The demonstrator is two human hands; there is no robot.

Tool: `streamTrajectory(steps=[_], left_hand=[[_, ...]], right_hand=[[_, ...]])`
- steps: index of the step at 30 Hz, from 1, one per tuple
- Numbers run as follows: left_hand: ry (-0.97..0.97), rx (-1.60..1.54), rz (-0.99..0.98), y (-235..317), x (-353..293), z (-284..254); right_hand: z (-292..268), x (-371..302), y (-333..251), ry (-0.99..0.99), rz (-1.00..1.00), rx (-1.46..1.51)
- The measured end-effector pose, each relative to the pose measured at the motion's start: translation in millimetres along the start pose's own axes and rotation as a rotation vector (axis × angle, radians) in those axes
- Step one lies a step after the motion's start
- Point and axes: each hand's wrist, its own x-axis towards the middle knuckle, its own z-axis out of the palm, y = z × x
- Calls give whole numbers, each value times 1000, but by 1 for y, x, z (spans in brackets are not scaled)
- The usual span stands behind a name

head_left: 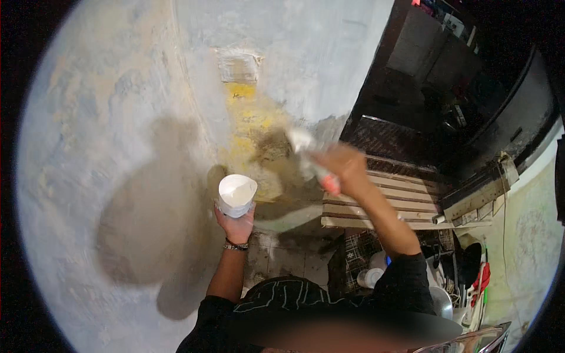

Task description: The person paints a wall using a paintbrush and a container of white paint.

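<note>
My left hand [236,227] is wrapped round the lower part of a white tub [237,207], held upright with its mouth facing up and some white stuff inside. A dark bracelet or watch circles that wrist. Raised to the right, my right hand [344,167] grips a hand tool [301,140] with a whitish head and an orange-red handle end. Motion smears the tool, so its exact kind and whether it touches the wall cannot be told. Close to its head is the wall [282,70], whitish-grey with a yellow patch [242,123] and a rough, pale rectangular patch [240,66] above.
A slatted wooden surface [382,200] lies to the right of the wall, beyond my right forearm. Dark furniture [406,141] stands behind it. At lower right are a patterned cloth [353,262], a white container [371,276] and a metal bowl [441,303]. Tiled floor [288,259] shows below.
</note>
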Motion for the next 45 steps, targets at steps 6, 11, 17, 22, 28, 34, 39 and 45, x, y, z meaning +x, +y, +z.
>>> streamTrajectory(steps=[6, 11, 17, 22, 28, 34, 39, 45], left_hand=[[14, 63, 14, 0, -24, 2], [29, 18, 27, 2, -41, 14], [-8, 10, 37, 10, -57, 0], [-66, -34, 1, 12, -82, -20], [-31, -97, -30, 4, -107, -39], [-13, -113, -25, 6, -120, -44], [12, -55, 14, 10, -125, -41], [109, -6, 16, 4, -121, -48]], right_hand=[[-114, 115, 64, 604, -267, -351], [-97, 104, 73, 429, -258, -568], [16, -34, 33, 32, -191, -370], [37, -68, 3, -452, 231, -12], [-27, 4, 38, 201, 15, -140], [6, -34, 26, 279, 5, -250], [71, -122, -10, -127, 234, -1], [36, -95, -78, 39, 487, 434]])
